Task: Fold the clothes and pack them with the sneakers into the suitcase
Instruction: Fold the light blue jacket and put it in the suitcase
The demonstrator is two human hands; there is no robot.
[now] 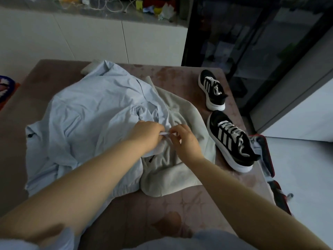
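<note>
A big flat top with a pink-brown cover (180, 204) holds the clothes and shoes. A light blue top (86, 112) lies crumpled over its left and middle part. It partly covers a pale grey piece of clothing (171, 179), which sticks out on the right side. The suitcase (268, 159) shows only a little, a red-edged bit down past the right edge. Two black sneakers with white stripes sit on the cover to the right of the clothes, the near sneaker (232, 139) and the far sneaker (212, 91), a little apart. The left hand (146, 134) and right hand (185, 143) meet over the clothes. Both have curled fingers and pinch a small white bit (166, 133). I cannot tell if it is a string or a cloth edge.
</note>
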